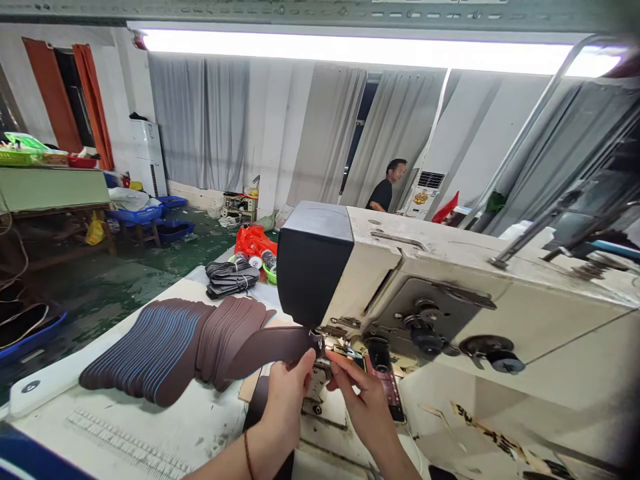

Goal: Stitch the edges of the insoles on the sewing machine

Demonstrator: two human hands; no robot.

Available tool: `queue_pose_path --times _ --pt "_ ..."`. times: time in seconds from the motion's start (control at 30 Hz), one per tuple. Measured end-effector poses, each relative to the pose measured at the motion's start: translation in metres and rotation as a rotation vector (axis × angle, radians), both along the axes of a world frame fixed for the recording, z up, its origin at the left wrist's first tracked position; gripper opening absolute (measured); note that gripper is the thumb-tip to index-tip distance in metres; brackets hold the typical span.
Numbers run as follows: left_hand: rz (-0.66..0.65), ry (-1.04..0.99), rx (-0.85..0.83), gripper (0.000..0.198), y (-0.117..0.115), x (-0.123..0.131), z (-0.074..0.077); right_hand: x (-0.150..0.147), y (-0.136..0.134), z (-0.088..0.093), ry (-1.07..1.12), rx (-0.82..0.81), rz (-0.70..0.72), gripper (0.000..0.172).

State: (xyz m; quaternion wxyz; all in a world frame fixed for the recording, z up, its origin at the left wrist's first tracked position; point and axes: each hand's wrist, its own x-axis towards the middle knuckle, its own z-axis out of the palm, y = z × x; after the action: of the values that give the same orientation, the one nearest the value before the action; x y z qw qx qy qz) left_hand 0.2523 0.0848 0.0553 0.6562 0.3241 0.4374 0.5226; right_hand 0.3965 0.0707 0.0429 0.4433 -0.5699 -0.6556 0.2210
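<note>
A cream sewing machine [450, 267] with a dark front cover stands over the work table. My left hand [290, 393] is closed with thumb and fingers together on the end of a dark brown piece [270, 350] beside the needle area. My right hand [363, 393] is just right of it, thumb and fingertips pinched close to the metal presser parts [337, 347]; what they hold is too small to make out. The brown piece reaches left over a fanned stack of brown pieces with blue edges [150, 343].
Behind the stack lie black bundles [231, 277], a red bag [255, 241] and a green basket [270, 270]. A phone [393, 393] rests under the machine arm. A ruler scale [125, 440] marks the table [210, 427]. Farther back is a person [383, 195].
</note>
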Motion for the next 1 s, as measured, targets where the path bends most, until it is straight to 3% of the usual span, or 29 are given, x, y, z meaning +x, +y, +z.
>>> queue_pose_path --times 0.1,0.2,0.33,0.4,0.47,0.6,0.7,0.87,1.0 --pt "-0.041 0.129 0.202 0.048 -0.004 -0.01 0.0 -0.001 0.001 0.0 0.032 0.023 0.0 0.038" --pt "-0.006 0.341 0.459 0.032 0.021 -0.035 0.017 -0.003 0.001 0.001 0.058 0.04 -0.007 0.038" --pt "-0.498 0.379 0.33 0.028 0.067 -0.07 0.045 -0.005 0.0 0.0 0.071 0.054 -0.038 0.038" --pt "-0.673 0.347 0.315 0.03 0.072 -0.079 0.047 -0.006 0.001 -0.001 0.076 0.059 -0.047 0.038" --pt "-0.753 0.305 0.283 0.038 0.063 -0.082 0.04 -0.006 0.002 -0.002 0.077 0.051 -0.048 0.039" --pt "-0.628 0.214 0.202 0.042 0.031 -0.073 0.018 -0.005 0.001 0.0 0.103 0.023 -0.032 0.041" --pt "-0.527 0.159 0.229 0.04 0.012 -0.064 0.011 -0.003 0.001 -0.001 0.112 -0.005 -0.039 0.042" --pt "-0.472 0.108 0.268 0.037 -0.006 -0.059 0.004 0.001 0.003 -0.007 0.068 -0.046 -0.024 0.04" --pt "-0.405 0.108 0.347 0.05 -0.017 -0.06 -0.014 0.002 0.004 -0.011 0.029 -0.032 -0.035 0.035"
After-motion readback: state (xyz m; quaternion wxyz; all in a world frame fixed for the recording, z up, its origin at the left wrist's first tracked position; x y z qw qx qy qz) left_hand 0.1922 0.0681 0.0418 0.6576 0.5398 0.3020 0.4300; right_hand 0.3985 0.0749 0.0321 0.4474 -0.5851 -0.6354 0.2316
